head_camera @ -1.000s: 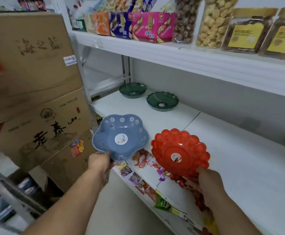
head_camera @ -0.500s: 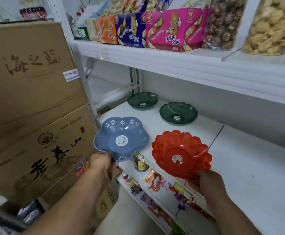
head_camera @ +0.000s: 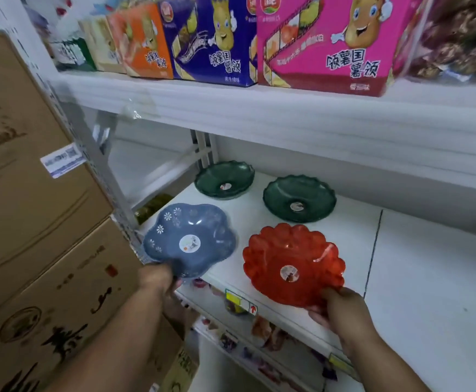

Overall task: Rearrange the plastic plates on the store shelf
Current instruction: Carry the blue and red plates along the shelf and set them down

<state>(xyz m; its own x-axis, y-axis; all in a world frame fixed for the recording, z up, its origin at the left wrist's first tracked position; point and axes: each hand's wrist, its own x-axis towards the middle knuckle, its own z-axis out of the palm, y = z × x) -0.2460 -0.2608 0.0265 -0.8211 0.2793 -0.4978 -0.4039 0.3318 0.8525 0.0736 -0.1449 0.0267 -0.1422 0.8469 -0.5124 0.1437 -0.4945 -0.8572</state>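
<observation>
My left hand [head_camera: 157, 278] grips the near rim of a blue flower-shaped plastic plate [head_camera: 190, 239] with white daisy prints, held over the front left corner of the white shelf [head_camera: 429, 278]. My right hand [head_camera: 338, 309] holds a red scalloped plate [head_camera: 293, 264] by its near edge, over the shelf's front. Two dark green scalloped plates sit side by side at the back of the shelf, the left green plate [head_camera: 225, 179] and the right green plate [head_camera: 299, 198]. Each plate carries a round sticker in its centre.
Stacked cardboard boxes [head_camera: 33, 193] stand close on the left, against the shelf upright [head_camera: 98, 171]. The shelf above [head_camera: 259, 108] carries snack boxes [head_camera: 324, 43] and bagged goods. Packaged snacks [head_camera: 259, 329] fill the shelf below. The white shelf stretches bare to the right.
Both hands have carried their plates forward and up over the shelf's front edge. The view has moved closer to the shelf.
</observation>
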